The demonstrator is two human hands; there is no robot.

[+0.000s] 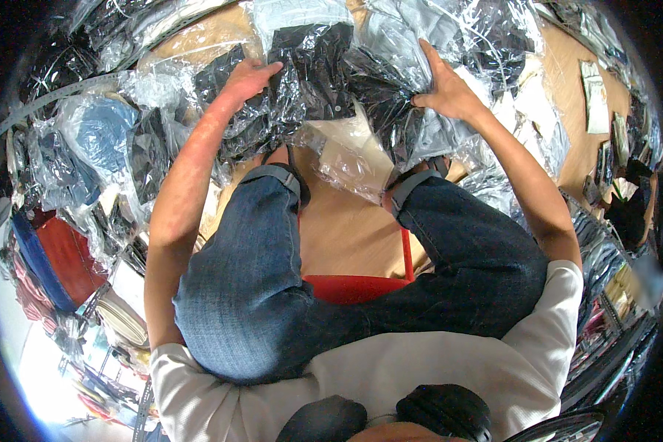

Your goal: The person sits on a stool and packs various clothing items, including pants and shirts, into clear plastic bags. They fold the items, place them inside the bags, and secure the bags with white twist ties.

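My left hand lies at the left side of a black garment in a clear plastic bag, thumb pointing right. Its other fingers curl down into the plastic, their tips hidden. Across from it my right hand rests on a pale grey bagged garment, beside crumpled black plastic-wrapped clothing. Its thumb and forefinger are stretched wide apart; the remaining fingers are mostly out of sight. A beige bagged garment sits below the black one, between my feet.
Bagged clothes are heaped on both sides, including a blue garment at left. A red stool is under me on the wooden floor. Metal shelf strips run along the left; a folded pale garment lies far right.
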